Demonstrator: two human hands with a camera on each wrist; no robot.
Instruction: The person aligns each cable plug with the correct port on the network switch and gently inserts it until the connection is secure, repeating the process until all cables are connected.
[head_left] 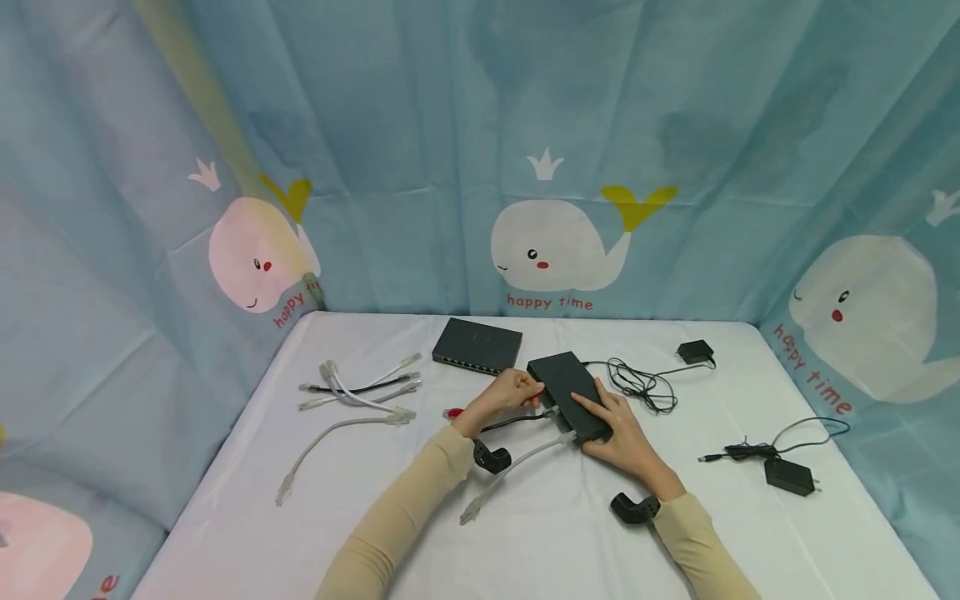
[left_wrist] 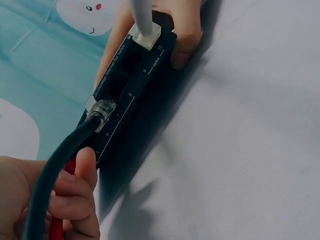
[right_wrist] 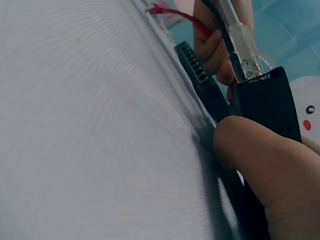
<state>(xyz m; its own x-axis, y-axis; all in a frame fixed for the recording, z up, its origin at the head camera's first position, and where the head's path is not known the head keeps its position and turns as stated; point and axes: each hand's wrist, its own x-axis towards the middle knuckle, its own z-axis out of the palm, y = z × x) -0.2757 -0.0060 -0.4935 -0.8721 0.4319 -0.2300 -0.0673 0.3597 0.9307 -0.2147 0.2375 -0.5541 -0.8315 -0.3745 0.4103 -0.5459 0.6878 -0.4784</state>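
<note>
My right hand (head_left: pixel 621 433) holds a black Ethernet switch (head_left: pixel 564 382) by its near right end, its thumb (right_wrist: pixel 250 145) along the edge. In the left wrist view the port side shows labels, including "Uplink". A black network cable (left_wrist: pixel 62 145) is plugged in around port 7, and a pale grey one (left_wrist: pixel 142 15) sits in the port at the uplink end. My left hand (head_left: pixel 506 393) pinches a red network cable (left_wrist: pixel 56 229) at the lower-numbered end of the port row. Its plug is hidden behind the fingers.
A second black switch (head_left: pixel 476 345) lies at the back. Several loose network cables (head_left: pixel 360 392) are on the left of the white table. A power adapter (head_left: pixel 696 352) with a coiled cord lies behind my right hand; another adapter (head_left: pixel 789 477) is farther right.
</note>
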